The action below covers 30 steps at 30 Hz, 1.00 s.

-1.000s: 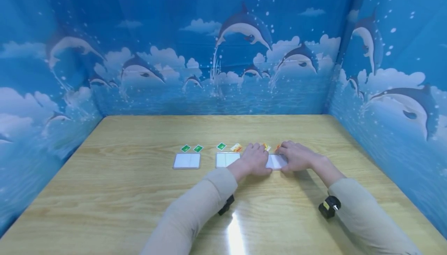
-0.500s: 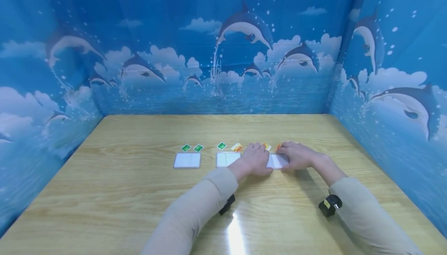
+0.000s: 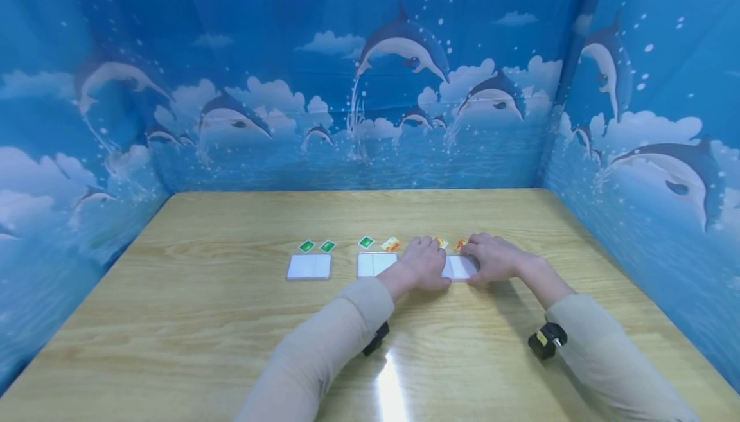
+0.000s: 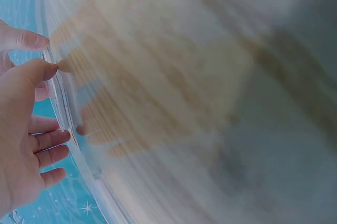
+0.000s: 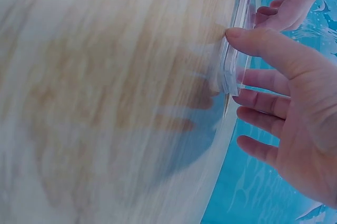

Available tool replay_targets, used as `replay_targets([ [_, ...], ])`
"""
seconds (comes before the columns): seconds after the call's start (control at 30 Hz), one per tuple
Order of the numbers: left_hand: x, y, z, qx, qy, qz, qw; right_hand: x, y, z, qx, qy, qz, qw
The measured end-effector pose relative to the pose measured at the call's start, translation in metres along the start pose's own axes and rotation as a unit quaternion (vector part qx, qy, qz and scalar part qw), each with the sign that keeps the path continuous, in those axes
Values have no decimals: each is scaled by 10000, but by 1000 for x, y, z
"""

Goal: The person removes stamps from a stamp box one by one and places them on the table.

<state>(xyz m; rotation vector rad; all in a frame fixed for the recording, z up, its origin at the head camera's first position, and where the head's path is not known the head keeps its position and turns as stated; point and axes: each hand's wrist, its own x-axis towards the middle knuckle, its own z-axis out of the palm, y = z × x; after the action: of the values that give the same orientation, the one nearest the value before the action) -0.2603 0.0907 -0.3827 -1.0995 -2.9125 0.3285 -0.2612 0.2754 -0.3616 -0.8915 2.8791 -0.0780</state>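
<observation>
Between my two hands a flat, clear-edged plastic case (image 3: 458,268) with a pale, divided top lies on the table. My left hand (image 3: 424,264) holds its left end, thumb at the near edge and fingers over the far side. At the right end my right hand (image 3: 497,259) grips it the same way. Both wrist views show the case edge-on, its transparent layers (image 5: 231,58) pinched by thumb and fingers, with the other hand's thumb (image 4: 26,40) close by. Just beyond the case, an orange-and-white card (image 3: 442,243) and an orange card (image 3: 460,245) are partly hidden by the fingers.
Two similar pale cases lie to the left, one in the middle (image 3: 372,264) beside my left hand and one farther left (image 3: 309,267). Behind them are small green cards (image 3: 327,246) and an orange-and-white card (image 3: 391,244). Dolphin-print curtains (image 3: 358,152) enclose the wooden table (image 3: 202,319).
Both hands keep their hold on the right-hand case, with only a very slight shift of the right hand. The cards and the other cases stay where they were.
</observation>
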Motion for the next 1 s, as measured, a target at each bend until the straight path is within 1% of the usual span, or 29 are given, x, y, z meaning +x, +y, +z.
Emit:
replay_targets([
  [0.33,0,-2,1,-193,-87,-81,9997,2,0,0,58,-126,108,9998],
  [0.5,-2,-3,2,-180,-81,-93,9998,3,0,1,16,-93,103,9999],
  [0.63,-3,-6,1,-193,-79,-112,9997,4,0,2,-79,35,12,10000],
  [0.83,-5,-14,-2,-359,-77,-162,9992,5,1,0,-274,396,-182,9987],
  [0.9,-6,-17,-2,-324,-1,-136,9994,5,2,-1,-389,505,-230,9977],
  [1.0,-8,-21,-3,-184,251,-68,9995,5,1,-2,-507,671,-254,9961],
])
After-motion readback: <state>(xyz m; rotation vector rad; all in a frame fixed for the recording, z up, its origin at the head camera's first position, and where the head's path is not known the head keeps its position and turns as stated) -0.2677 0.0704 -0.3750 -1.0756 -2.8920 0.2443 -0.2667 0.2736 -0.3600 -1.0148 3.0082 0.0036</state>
